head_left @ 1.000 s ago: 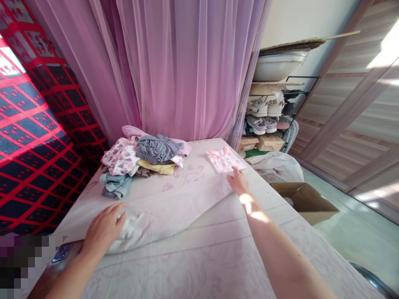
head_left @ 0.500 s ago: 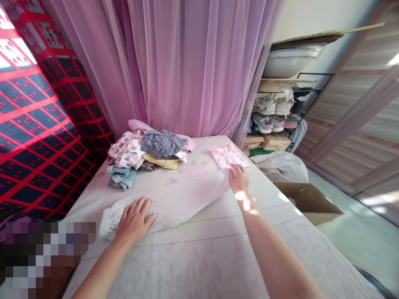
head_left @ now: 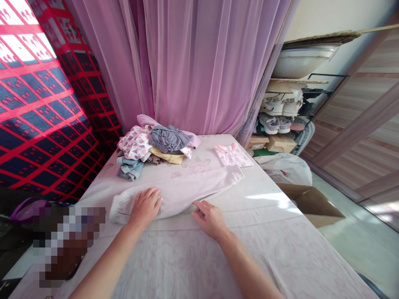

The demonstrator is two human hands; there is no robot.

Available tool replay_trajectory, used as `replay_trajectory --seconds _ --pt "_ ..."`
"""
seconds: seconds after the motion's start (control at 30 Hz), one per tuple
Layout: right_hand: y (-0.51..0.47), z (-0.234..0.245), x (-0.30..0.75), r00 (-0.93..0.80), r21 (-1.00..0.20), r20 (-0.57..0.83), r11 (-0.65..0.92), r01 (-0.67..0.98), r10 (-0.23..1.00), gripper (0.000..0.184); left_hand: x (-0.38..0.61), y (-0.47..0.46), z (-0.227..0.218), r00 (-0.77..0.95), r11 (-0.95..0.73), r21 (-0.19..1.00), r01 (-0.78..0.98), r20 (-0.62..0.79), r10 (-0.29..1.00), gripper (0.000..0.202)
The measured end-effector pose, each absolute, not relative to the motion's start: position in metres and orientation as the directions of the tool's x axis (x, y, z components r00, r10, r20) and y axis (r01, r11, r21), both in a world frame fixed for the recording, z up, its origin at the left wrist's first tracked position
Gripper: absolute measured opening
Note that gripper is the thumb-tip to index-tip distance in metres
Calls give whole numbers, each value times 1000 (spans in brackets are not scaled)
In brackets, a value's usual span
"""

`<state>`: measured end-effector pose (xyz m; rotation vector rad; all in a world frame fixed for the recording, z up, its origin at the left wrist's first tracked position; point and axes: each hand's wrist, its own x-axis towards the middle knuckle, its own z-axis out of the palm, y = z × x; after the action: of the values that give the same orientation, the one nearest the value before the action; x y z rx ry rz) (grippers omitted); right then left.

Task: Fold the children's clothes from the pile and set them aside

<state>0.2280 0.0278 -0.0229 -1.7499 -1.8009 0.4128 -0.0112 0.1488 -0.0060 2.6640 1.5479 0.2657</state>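
Note:
A pair of pale pink trousers (head_left: pixel 181 189), folded lengthwise, lies across the table with its gathered waistband at the left and the leg ends at the right. My left hand (head_left: pixel 146 207) rests flat on the trousers near the waistband, fingers stretched out. At the near edge of the cloth, around its middle, is my right hand (head_left: pixel 209 218), its fingers loosely curved and apart, holding nothing. Beyond the leg ends lies a folded pink printed top (head_left: pixel 233 155). A pile of clothes (head_left: pixel 168 139) sits at the far left, with grey, yellow, denim and heart-patterned pieces.
Purple curtains (head_left: pixel 193 66) hang behind the table (head_left: pixel 187 265). On the right stand a shoe rack (head_left: pixel 299 91) with shoes and a white basin (head_left: pixel 304 60), a plastic bag (head_left: pixel 286 168) and an open cardboard box (head_left: pixel 314 203). A red-and-navy patterned cloth (head_left: pixel 46 116) hangs at left.
My right hand has left the leg ends and come back toward me and left, to the trousers' near edge. My left hand stays on the fabric. The view has shifted slightly.

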Motion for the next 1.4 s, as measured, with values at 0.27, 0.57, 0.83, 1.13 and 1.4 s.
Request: replay_trajectory --seconds 0.27,0.57,0.83,1.13,1.4 --pt "45 -18 206 136 -764 -88 -155 626 987 26 0 122 -25 755 -761 331 558 178 632 42" --pt "64 4 187 -62 -857 -495 -475 200 867 15 4 145 -32 676 -675 452 583 190 712 44" --pt "63 12 184 -116 -836 -533 -502 221 838 14 2 147 -38 669 -654 495 572 181 721 43" --pt "53 12 179 -162 -827 -543 -492 272 824 14 2 145 -36 667 -651 477 591 165 726 43" --pt "29 4 182 -93 -806 -570 -533 260 817 24 11 128 -30 678 -688 272 673 144 721 52"
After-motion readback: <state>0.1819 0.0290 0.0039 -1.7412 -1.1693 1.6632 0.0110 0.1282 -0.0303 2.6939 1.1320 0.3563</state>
